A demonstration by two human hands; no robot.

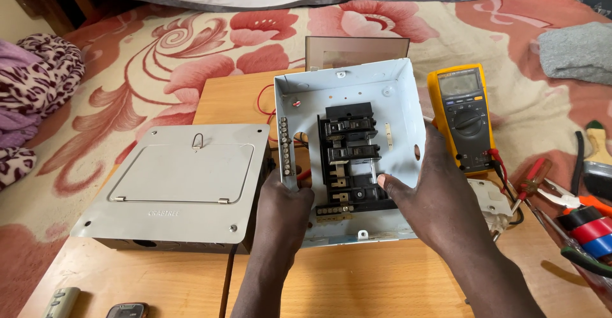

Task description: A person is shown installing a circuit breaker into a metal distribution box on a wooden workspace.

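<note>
An open pale-blue metal breaker box lies on the wooden board, with black breakers in its middle and a brass terminal strip along its left side. My left hand grips the box's lower left wall, thumb inside near the terminal strip. My right hand holds the lower right side, thumb resting against the lowest black breaker block.
A second grey metal box with a hinged cover sits to the left. A yellow multimeter with leads lies to the right, beside screwdrivers, pliers and tape rolls. The wooden board rests on a floral bedspread.
</note>
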